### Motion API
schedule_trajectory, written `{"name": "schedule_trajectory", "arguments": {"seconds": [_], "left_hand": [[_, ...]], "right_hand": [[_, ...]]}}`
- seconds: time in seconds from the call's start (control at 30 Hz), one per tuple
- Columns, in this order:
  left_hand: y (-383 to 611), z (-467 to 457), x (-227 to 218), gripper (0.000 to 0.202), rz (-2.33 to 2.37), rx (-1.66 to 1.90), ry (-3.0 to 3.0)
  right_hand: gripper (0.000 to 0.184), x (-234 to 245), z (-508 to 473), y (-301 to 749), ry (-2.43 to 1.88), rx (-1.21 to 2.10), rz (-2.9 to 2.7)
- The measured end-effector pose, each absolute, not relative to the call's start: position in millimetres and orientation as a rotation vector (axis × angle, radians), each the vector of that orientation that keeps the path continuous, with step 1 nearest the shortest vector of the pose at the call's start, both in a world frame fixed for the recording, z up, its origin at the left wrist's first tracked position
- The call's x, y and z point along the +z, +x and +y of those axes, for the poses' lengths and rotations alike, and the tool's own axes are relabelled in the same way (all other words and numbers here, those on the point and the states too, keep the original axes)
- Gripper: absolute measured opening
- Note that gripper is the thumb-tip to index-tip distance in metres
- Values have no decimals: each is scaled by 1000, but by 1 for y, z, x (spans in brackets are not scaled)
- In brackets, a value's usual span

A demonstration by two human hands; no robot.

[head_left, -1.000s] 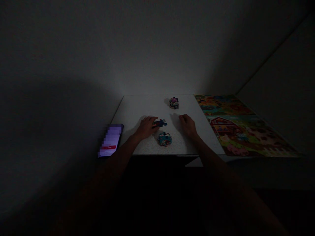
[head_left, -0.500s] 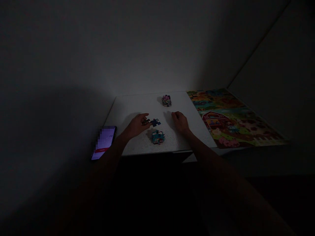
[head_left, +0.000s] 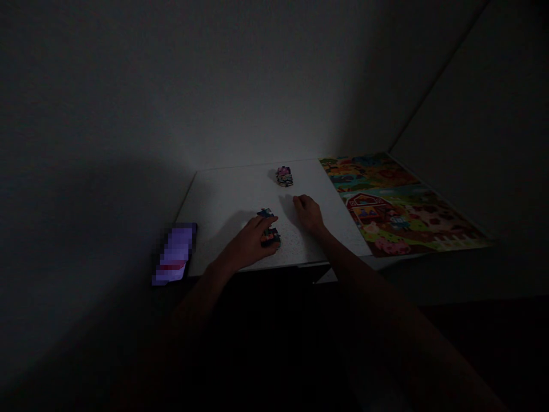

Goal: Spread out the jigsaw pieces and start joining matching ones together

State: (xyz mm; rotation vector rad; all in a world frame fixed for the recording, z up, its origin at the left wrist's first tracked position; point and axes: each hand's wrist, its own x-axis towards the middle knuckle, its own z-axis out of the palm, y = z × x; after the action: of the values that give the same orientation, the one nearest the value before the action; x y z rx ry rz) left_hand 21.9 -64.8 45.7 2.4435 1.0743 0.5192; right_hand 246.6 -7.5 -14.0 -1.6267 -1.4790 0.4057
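Puzzle stack sits under our left grip, clamped or not we can't tell; right grip curled together.

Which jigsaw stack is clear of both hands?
The pink-topped stack of jigsaw pieces, farther back; the nearer, multicoloured stack is partly hidden by the left hand.

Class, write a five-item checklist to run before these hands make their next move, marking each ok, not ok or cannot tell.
1. Left hand at the near puzzle pieces: ok, fingers over them.
2. Near puzzle pieces in full view: not ok, the left hand covers part.
3. Firm grip by the left hand: cannot tell.
4. Right hand apart from the far stack: ok, fingers curled.
5. Phone apart from the left hand: ok.
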Motion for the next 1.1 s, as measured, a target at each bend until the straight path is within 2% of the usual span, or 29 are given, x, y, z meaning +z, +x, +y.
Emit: {"name": "schedule_trajectory", "arguments": {"seconds": [0.27,0.5,0.63,0.73,0.8,1.1], "left_hand": [[24,-67,31,54,1099,557,2544],[6,-57,19,48,1168,756,2474],[-9,-36,6,34,1457,807,2445],[-11,-27,-1,33,1489,787,2451],[-10,-26,-4,33,1497,770,2456],[-9,-27,-5,35,1517,751,2448]], "right_hand": [[38,-15,-8,247,-1633,421,-1489],[28,-14,-9,247,-1633,416,-1717],[44,-9,1,238,-1649,422,-1946],[57,-4,14,226,-1581,483,-2147],[60,-2,20,219,-1517,501,-2256],[40,-8,29,217,-1424,536,-2231]]}}
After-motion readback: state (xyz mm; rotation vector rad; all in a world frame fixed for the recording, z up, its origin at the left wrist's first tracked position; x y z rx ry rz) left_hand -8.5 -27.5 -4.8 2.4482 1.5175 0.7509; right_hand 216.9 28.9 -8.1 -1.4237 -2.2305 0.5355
